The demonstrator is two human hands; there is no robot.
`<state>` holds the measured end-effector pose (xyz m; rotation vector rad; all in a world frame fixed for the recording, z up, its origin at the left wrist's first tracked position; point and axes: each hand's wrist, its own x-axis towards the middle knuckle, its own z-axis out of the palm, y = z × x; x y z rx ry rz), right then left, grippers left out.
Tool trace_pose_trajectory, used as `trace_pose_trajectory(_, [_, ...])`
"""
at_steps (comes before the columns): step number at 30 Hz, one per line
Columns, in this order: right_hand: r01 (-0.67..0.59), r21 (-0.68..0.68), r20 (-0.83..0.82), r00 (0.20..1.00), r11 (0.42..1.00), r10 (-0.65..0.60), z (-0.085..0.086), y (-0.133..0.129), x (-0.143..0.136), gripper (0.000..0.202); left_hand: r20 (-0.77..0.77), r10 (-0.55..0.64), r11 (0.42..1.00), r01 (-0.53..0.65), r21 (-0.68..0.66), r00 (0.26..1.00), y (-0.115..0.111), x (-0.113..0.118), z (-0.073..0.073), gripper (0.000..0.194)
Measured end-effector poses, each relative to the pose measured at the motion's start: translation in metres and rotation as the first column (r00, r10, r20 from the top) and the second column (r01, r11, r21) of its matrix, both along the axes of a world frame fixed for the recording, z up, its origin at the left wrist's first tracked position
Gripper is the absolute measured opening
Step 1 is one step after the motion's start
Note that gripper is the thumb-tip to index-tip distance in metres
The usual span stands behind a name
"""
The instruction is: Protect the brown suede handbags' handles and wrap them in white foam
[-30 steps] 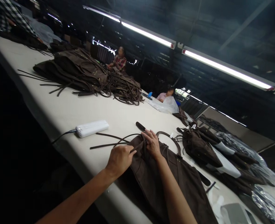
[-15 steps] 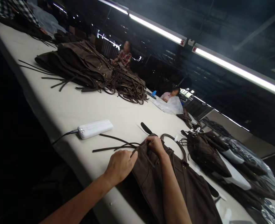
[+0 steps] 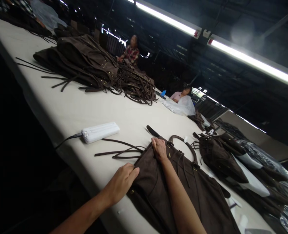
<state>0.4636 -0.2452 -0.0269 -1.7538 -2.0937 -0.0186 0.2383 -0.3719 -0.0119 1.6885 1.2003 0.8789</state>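
A dark brown bag (image 3: 195, 191) lies on the pale table at the lower centre, its curved handle pointing up and thin cords trailing off to the left. My left hand (image 3: 124, 180) grips the bag's left edge between thumb and fingers. Farther up, my right hand (image 3: 159, 149) is on the bag's top edge beside the handle, its fingers bent over the edge; whether they pinch the material is hard to make out. A white power bank (image 3: 100, 132) with a black cable rests left of the bag.
Brown bags with loose straps are piled (image 3: 85, 61) at the back left. More bags with white sheets and clear plastic (image 3: 222, 159) lie at the right. Two people sit beyond the pale table (image 3: 68, 110); a checked sleeve shows at the far left.
My left hand has moved slightly down along the bag's edge. My right hand has loosened from a fist and flattened, and the bag's top now lies flatter, with more of its front showing.
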Motion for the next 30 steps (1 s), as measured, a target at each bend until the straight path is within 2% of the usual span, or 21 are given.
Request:
trace_pose_trajectory(3, [0.049,0.021,-0.099,0.994,0.999,-0.047,-0.001,0.001,0.008,0.043,0.022,-0.039,0.999,0.039,-0.008,0.999,-0.004,0.001,0.004,0.038])
trace_pose_trajectory(6, [0.055,0.026,-0.149,0.988,0.998,-0.051,0.007,0.001,0.02,0.037,0.009,-0.016,1.0,0.016,0.004,1.0,-0.005,0.003,0.001,0.038])
trace_pose_trajectory(10, [-0.012,-0.019,-0.12,0.993,1.0,0.01,0.021,0.003,0.03,0.016,0.01,0.004,0.999,-0.005,0.038,1.0,-0.005,0.005,-0.006,0.038])
trace_pose_trajectory(12, [-0.005,-0.048,-0.082,0.997,0.999,0.001,0.024,0.005,0.03,0.013,0.013,0.001,0.999,-0.001,0.051,1.0,-0.005,0.006,-0.007,0.038])
trace_pose_trajectory(16, [0.081,-0.063,-0.004,0.997,0.995,-0.082,0.02,0.008,0.024,0.016,0.021,-0.014,0.998,0.013,0.058,1.0,-0.006,0.005,-0.007,0.038])
trace_pose_trajectory(21, [0.121,-0.065,0.058,0.991,0.991,-0.117,0.017,0.007,0.018,0.011,0.024,-0.025,0.997,0.023,0.073,0.999,-0.006,0.005,-0.007,0.039])
trace_pose_trajectory(26, [0.179,-0.029,0.114,0.978,0.983,-0.175,0.013,0.007,0.009,0.013,0.019,-0.015,0.995,0.013,0.1,1.0,-0.004,0.006,-0.008,0.04])
trace_pose_trajectory(30, [0.239,0.021,0.095,0.966,0.971,-0.24,0.009,0.009,0.011,0.02,0.019,-0.019,0.993,0.017,0.118,1.0,-0.004,0.006,-0.007,0.041])
